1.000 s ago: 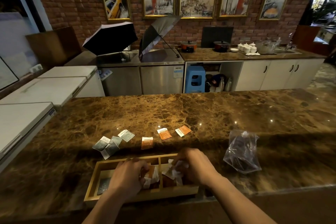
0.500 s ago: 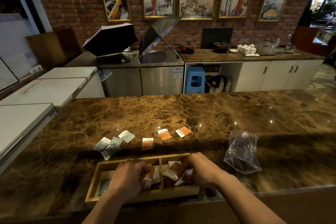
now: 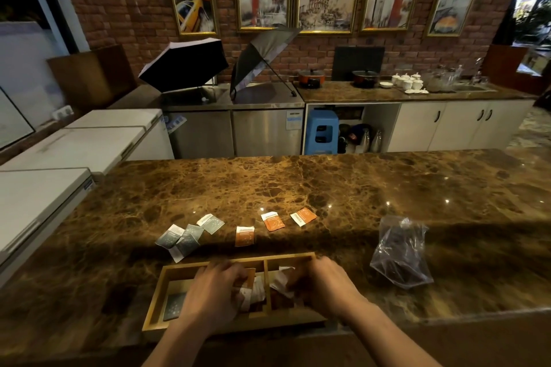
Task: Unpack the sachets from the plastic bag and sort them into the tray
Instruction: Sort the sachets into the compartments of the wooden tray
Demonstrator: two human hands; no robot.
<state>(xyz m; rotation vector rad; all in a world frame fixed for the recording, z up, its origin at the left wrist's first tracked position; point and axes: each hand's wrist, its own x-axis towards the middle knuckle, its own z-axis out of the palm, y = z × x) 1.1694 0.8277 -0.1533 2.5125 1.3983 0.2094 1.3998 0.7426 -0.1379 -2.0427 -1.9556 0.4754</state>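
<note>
A wooden tray (image 3: 167, 272) with three compartments sits at the counter's near edge. My left hand (image 3: 210, 292) is over the middle compartment, fingers curled onto orange sachets (image 3: 253, 292). Over the right compartment, my right hand (image 3: 325, 284) grips brown and white sachets (image 3: 280, 283). One grey sachet (image 3: 174, 305) lies in the left compartment. Beyond the tray lie several grey sachets (image 3: 186, 237) and three orange sachets (image 3: 272, 221). The clear plastic bag (image 3: 401, 250) lies crumpled to the right.
The brown marble counter (image 3: 298, 182) stretches far and to both sides. White chest freezers (image 3: 74, 146) stand to the left. Behind are steel cabinets, two open umbrellas, a blue stool and a back counter with pots and cups.
Both hands stayed in the tray, shifting slightly while handling sachets. The right hand moved a little right and back within the right compartment. Loose sachets and bag did not move.
</note>
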